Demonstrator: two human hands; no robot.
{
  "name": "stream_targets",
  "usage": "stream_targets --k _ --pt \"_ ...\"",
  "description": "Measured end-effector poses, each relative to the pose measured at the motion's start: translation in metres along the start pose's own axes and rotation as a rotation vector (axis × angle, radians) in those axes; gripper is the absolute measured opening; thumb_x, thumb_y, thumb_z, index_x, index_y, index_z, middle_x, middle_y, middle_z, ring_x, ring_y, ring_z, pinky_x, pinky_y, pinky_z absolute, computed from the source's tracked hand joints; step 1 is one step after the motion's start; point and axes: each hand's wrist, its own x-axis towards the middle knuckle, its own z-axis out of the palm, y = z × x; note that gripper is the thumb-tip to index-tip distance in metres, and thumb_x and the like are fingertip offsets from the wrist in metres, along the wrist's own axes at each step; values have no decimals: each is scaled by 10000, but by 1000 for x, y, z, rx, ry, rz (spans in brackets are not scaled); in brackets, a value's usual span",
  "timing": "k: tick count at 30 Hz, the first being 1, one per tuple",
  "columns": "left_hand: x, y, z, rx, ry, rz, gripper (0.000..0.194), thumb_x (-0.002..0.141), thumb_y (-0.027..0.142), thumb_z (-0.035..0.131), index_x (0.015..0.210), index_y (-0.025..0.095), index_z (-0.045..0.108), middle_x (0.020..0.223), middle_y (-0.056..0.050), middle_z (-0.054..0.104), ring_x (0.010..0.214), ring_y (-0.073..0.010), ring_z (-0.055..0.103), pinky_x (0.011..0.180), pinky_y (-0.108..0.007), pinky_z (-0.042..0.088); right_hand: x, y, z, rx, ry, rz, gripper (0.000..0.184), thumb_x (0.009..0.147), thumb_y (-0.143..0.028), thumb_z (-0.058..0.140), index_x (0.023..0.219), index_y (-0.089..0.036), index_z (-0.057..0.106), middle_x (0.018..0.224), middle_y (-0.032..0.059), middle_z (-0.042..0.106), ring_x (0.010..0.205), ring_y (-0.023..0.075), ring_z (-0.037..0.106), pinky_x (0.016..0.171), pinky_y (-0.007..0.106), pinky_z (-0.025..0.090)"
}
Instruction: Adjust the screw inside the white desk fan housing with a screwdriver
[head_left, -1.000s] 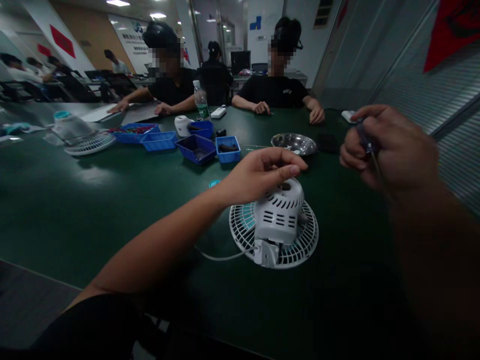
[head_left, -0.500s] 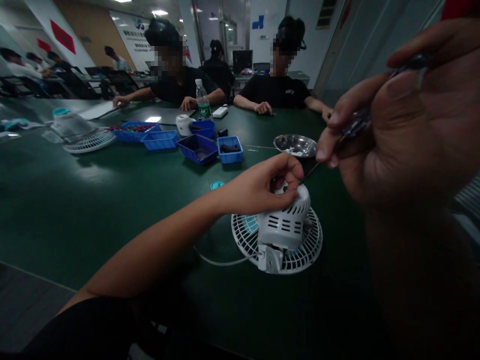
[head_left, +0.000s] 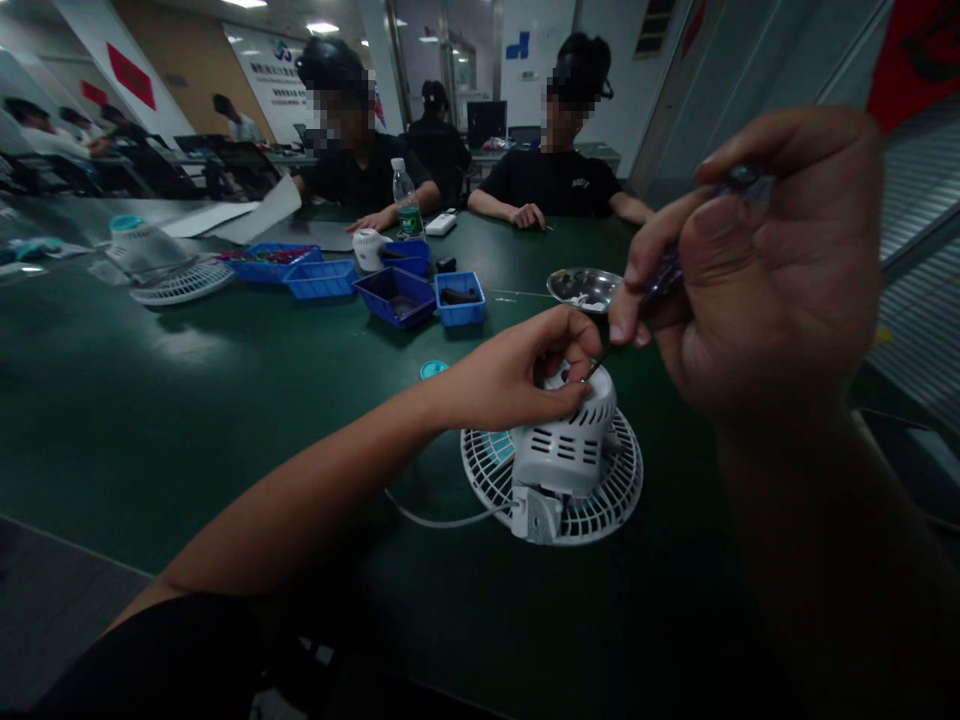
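Green table [head_left: 262, 400], white wall [head_left: 547, 30] behind. Fan [head_left: 559, 465] sits face-down, presumably so the rear housing [head_left: 562, 440] faces up. Right hand [head_left: 765, 260], above right of fan: fingers wrapped around screwdriver [head_left: 666, 272], shaft [head_left: 600, 360] angled down to housing. Left hand [head_left: 529, 365] over fan top: thumb and fingertips bunched by the shaft, likely steadying it; can't tell if they pinch anything. Steel bowl [head_left: 592, 280] beyond fan, probably parked there for reach.

At near left, a short black sleeve [head_left: 165, 650]; the left forearm [head_left: 322, 490], left hand [head_left: 536, 368] and right hand [head_left: 765, 270] are bare.
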Motion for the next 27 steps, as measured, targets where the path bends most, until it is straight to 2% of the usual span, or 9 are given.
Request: stream_targets --k 4,8,13,19,23,27 --pt "1 1 0 0 -9 7 243 850 181 648 1053 187 514 894 -9 600 783 -107 555 693 -267 473 1 2 -1 10 -23 -40 101 1008 -287 629 996 -266 530 834 -74 538 570 47 569 447 201 463" --pt "3 0 -1 6 1 29 250 851 172 672 1057 184 531 920 -16 610 784 -102 552 704 -257 478 0 4 -2 -3 -17 -10 65 1024 -266 583 994 -273 526 837 -88 546 552 32 565 456 186 444" --pt "5 1 -3 -8 -17 57 252 860 187 682 1065 180 534 925 -24 622 785 -105 578 694 -253 479 -1 3 -3 29 11 14 89 1018 -237 582 1072 -285 530 815 -72 553 549 74 569 435 254 467" --pt "4 2 -4 -14 -13 42 276 842 170 693 1067 182 534 910 -22 636 783 -107 571 693 -257 478 -1 3 -2 12 28 22 93 1005 -238 595 1043 -287 526 909 -59 536 574 62 562 425 253 461" --pt "3 1 -3 -8 -8 41 269 848 168 682 1078 172 542 928 -28 635 784 -107 570 698 -261 482 -2 1 -1 -30 53 25 79 1021 -232 560 1044 -300 529 791 -62 503 572 81 548 440 250 459" --pt "2 -1 -2 11 -14 35 280 850 178 680 1098 171 551 935 -29 637 785 -106 574 698 -261 485 -2 -1 0 -35 75 23 90 1009 -292 605 1036 -289 518 797 -63 507 570 72 548 446 244 461"
